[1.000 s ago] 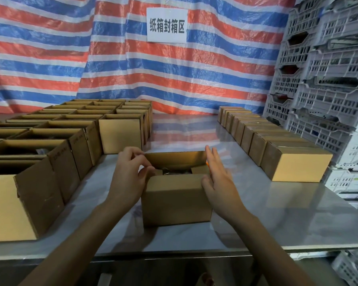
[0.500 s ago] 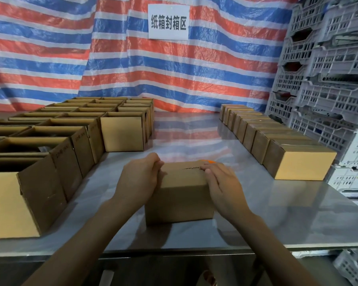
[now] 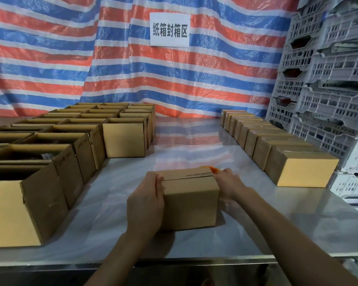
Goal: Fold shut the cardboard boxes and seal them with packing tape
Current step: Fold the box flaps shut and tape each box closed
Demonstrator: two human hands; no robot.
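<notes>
Folding is being finished, box (image 3: 191, 205) being clasped at 9 o'clock by left hand (image 3: 146, 200), right hand (image 3: 229, 186) grip unreadable; tape needed next.

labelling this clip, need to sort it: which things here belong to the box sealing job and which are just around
Job: small brown cardboard box, flaps folded shut, gripped by left hand, right hand at its right end; open brown cardboard boxes; row of closed brown cardboard boxes.
Just around: stacked grey plastic crates; red-blue striped tarpaulin; white paper sign.
</notes>
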